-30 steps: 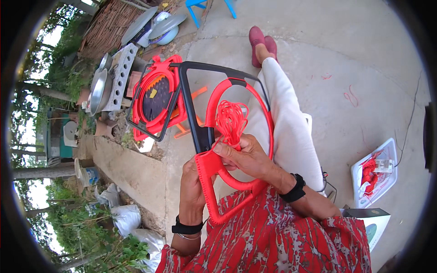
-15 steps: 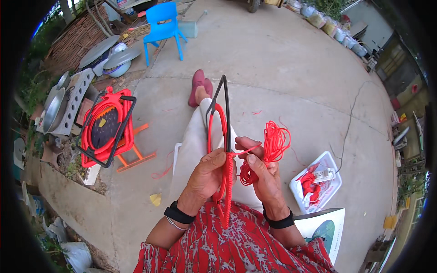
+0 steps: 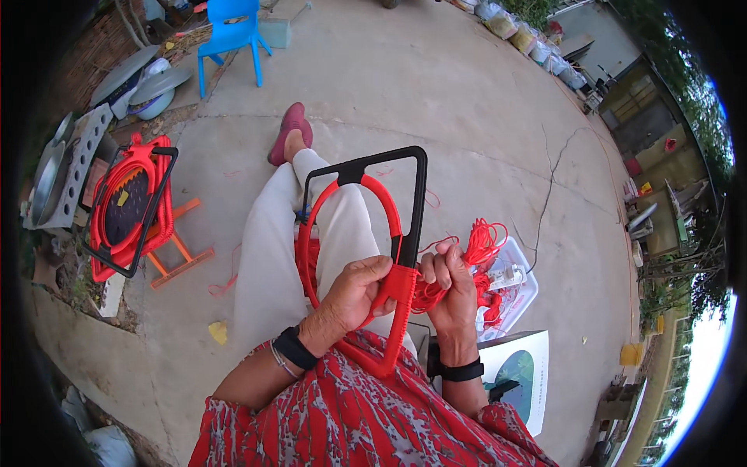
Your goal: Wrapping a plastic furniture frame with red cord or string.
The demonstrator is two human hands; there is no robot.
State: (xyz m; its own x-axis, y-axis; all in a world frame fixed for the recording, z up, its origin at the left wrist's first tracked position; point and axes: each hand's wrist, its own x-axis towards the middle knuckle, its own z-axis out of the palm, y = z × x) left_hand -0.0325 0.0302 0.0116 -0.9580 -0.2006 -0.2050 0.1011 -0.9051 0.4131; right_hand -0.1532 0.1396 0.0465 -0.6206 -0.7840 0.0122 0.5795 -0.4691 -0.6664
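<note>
A red ring frame (image 3: 311,233) with a black angular handle bar (image 3: 416,194) rests over my lap. My left hand (image 3: 354,292) grips its red lower edge, where red cord is wound in a tight band (image 3: 401,284). My right hand (image 3: 451,284) is closed on a bundle of red cord (image 3: 482,241) just right of the frame, with the cord running from the fist to the wound band. Both wrists wear black bands.
A clear plastic tub (image 3: 517,288) with red cord and white pieces sits on the concrete at my right, beside a white box (image 3: 517,370). Stacked red and black frames (image 3: 128,206) on an orange stand are at left. A blue chair (image 3: 233,35) stands far ahead.
The frame has turned from edge-on to facing me, so its ring shows open. My right hand with the cord bundle stays at the frame's right side. The view has shifted slightly.
</note>
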